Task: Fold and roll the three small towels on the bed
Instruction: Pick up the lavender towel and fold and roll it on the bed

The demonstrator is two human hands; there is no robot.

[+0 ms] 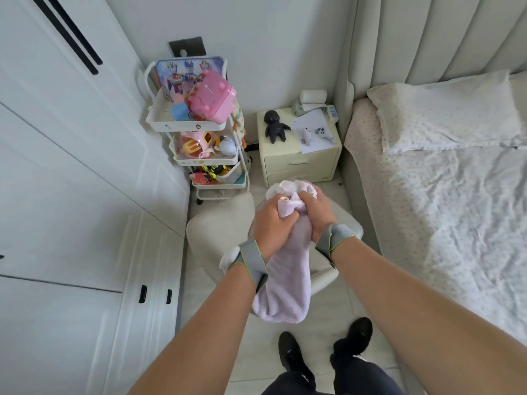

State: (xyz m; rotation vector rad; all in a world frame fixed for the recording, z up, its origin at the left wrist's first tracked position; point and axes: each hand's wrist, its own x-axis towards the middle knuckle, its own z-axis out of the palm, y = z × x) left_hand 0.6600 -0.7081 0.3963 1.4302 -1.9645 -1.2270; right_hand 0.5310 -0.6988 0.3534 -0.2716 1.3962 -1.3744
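A pale lilac towel (285, 283) hangs in the air in front of me, above a cream chair. My left hand (271, 226) and my right hand (318, 212) both grip its bunched upper end, side by side. Part of the towel bulges above my fingers; the rest drops down between my wrists. A small white bundle (231, 256) shows beside my left wrist; what it is I cannot tell. The bed (445, 212) lies to the right, with no towel visible on it.
A cream chair (225, 223) stands under my hands. Beyond it are a nightstand (299, 163) with a black doll and a toy cart (205, 132). White wardrobe doors (85, 195) fill the left. A pillow (445, 115) lies at the bed's head. My feet (322, 349) are on the floor.
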